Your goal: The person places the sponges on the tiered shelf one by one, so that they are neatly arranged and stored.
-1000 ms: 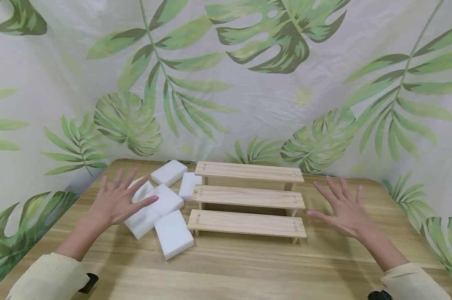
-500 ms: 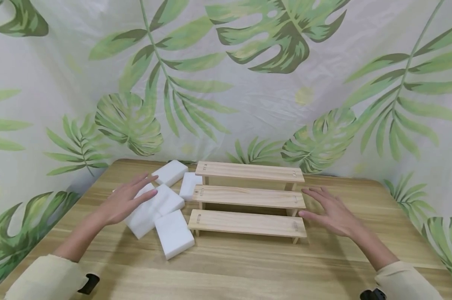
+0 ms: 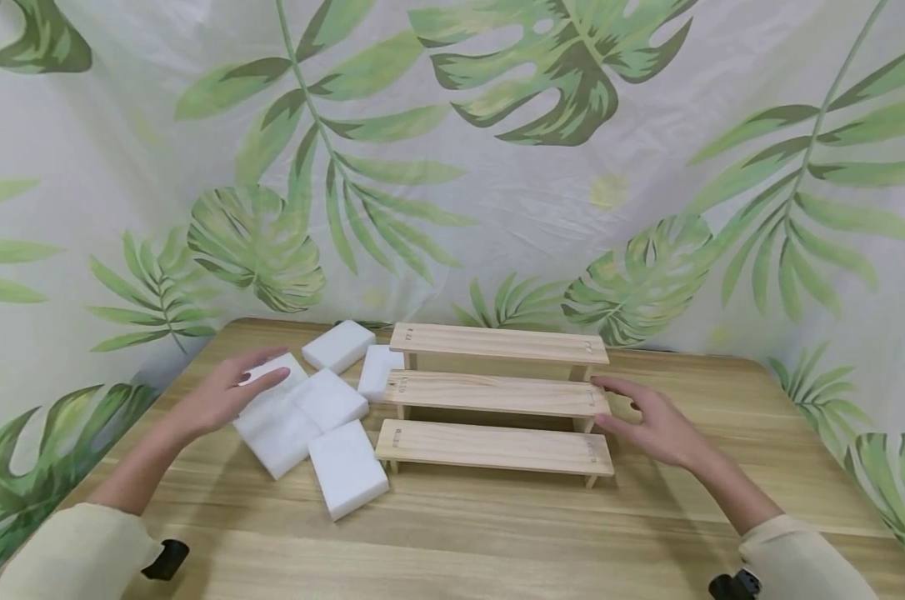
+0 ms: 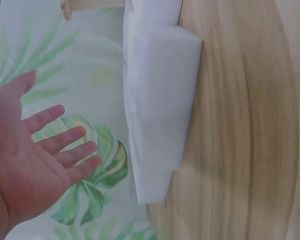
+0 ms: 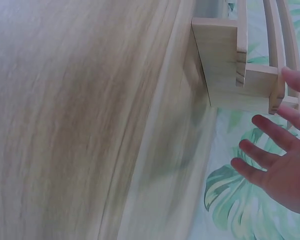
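Since before, my right grip [image 3: 655, 427] has come beside the pale wooden three-step stand [image 3: 490, 393] on the brown wood bench [image 3: 497, 537]. It and my left grip [image 3: 216, 396] are spread; pushing one end could twist the stand.

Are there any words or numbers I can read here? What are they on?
No text can be read.
Top wooden step: tiny marks at both ends, too small to read.
Middle wooden step: the same.
Bottom wooden step: the same.
White blocks: no writing shows.
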Demonstrator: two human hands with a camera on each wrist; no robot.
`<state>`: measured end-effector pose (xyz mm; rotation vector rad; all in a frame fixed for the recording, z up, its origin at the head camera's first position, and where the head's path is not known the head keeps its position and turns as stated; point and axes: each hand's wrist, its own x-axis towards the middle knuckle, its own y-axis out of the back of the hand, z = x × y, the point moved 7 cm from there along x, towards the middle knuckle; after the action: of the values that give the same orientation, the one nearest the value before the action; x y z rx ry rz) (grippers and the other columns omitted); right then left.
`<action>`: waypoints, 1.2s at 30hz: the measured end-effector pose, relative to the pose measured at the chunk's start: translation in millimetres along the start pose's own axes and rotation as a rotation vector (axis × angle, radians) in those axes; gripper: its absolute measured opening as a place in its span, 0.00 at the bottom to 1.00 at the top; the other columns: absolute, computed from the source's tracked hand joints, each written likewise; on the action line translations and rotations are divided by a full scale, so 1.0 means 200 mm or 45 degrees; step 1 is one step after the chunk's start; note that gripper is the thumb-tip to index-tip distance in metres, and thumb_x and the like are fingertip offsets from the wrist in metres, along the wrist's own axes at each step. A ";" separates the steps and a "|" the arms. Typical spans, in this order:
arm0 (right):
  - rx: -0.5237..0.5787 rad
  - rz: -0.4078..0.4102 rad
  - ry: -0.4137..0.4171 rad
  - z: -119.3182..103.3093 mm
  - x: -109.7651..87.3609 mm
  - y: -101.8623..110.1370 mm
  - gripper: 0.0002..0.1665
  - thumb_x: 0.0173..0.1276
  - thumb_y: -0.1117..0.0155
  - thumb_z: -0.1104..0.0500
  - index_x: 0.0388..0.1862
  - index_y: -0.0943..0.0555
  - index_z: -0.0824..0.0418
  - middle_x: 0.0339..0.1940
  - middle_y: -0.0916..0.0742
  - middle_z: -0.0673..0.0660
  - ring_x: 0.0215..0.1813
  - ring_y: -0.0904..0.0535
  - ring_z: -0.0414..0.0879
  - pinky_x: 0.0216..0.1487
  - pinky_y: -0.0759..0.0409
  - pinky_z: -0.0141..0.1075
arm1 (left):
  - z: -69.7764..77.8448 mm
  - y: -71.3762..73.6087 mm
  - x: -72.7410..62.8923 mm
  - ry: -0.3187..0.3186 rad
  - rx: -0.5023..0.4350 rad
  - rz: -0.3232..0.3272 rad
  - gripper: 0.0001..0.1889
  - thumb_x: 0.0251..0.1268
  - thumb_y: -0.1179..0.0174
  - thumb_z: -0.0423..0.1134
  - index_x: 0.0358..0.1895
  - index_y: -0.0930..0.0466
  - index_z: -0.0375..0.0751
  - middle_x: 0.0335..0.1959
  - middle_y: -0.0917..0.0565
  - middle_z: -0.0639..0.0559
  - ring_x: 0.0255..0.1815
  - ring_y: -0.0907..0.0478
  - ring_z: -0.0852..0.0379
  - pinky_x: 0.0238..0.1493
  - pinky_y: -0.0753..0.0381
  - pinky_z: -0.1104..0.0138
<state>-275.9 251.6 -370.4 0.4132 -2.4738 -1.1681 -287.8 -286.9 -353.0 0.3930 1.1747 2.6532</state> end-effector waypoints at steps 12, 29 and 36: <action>0.190 -0.069 -0.024 0.01 0.02 -0.03 0.31 0.78 0.37 0.58 0.74 0.31 0.68 0.62 0.17 0.72 0.64 0.20 0.67 0.55 0.18 0.57 | -0.20 0.03 0.02 0.035 0.103 0.052 0.28 0.78 0.41 0.39 0.69 0.32 0.19 0.67 0.29 0.19 0.68 0.34 0.21 0.59 0.27 0.31; 0.462 -0.180 -0.180 0.06 -0.01 -0.09 0.34 0.82 0.44 0.56 0.80 0.42 0.61 0.70 0.26 0.75 0.67 0.24 0.67 0.61 0.22 0.62 | -0.33 0.04 0.02 0.119 0.326 0.055 0.29 0.65 0.30 0.36 0.60 0.26 0.15 0.60 0.26 0.15 0.62 0.30 0.17 0.58 0.28 0.32; 0.481 -0.192 -0.207 0.08 0.00 -0.08 0.35 0.81 0.42 0.56 0.80 0.42 0.61 0.67 0.23 0.74 0.65 0.23 0.65 0.60 0.21 0.60 | -0.36 0.04 0.03 0.148 0.338 0.058 0.30 0.61 0.27 0.35 0.58 0.26 0.15 0.61 0.27 0.14 0.63 0.33 0.16 0.60 0.31 0.31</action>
<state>-281.1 252.3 -392.6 0.6397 -2.8557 -0.8086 -317.7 -340.3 -392.9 0.3143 1.5793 2.5936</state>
